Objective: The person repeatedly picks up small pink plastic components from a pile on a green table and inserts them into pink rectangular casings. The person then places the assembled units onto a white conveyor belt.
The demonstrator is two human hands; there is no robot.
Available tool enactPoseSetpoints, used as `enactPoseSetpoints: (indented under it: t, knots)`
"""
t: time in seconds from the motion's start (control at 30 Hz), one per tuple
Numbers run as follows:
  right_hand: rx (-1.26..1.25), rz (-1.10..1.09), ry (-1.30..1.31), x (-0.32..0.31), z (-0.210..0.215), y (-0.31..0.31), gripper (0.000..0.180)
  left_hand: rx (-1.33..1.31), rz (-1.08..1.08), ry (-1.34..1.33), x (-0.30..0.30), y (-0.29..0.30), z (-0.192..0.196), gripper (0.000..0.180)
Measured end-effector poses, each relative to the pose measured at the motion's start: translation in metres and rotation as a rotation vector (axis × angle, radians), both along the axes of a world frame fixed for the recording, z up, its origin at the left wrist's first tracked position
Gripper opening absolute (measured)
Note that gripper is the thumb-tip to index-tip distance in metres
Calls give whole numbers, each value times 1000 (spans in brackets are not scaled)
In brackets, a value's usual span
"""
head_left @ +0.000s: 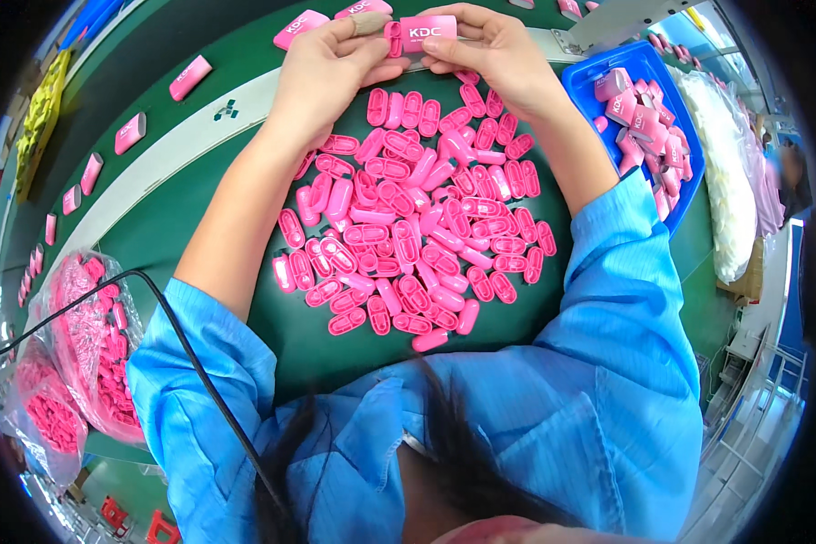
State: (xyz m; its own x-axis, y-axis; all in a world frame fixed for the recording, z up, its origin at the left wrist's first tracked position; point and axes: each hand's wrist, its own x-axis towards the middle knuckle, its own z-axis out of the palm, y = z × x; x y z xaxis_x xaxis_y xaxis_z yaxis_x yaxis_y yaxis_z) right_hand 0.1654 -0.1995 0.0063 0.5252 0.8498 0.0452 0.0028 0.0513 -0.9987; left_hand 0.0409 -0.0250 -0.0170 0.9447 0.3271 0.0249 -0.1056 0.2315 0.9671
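Note:
At the far edge of the pile, my right hand is closed on a pink flat plastic casing with white lettering. My left hand, with a beige covering on one finger, pinches a small pink hollow plastic part against the casing's left end. Whether that part reaches inside the casing, I cannot tell. Below both hands, a broad heap of small pink oval plastic parts covers the green tabletop. Some lie hollow side up, others show a smooth rounded back.
A blue tray of pink casings stands at the right. Beyond a pale curved rail, pink casings sit spaced along a green surface. Plastic bags of pink parts lie at left. A black cable crosses my left sleeve.

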Motion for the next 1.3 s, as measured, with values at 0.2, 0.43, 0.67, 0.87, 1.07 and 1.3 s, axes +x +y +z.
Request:
enactPoseSetpoints:
  t: [0.2,0.43,0.67,0.87,1.07,1.3]
  knots:
    - [-17,-101,-39,-11,-2,3,28,-31,-38,0,-5,8,5,34]
    - [30,-68,42,-7,-7,2,28,-96,27,-55,-7,4,7,38]
    - [56,-69,115,-2,-8,0,28,228,58,-25,-12,-4,14,34]
    - [70,-97,-45,-8,-8,-1,27,499,151,-141,-15,-10,7,35]
    - [-3,-256,-270,-33,1,3,23,903,290,5,-32,-36,30,38]
    - [-165,-305,-508,15,1,34,24,1266,394,-316,-7,-5,8,52]
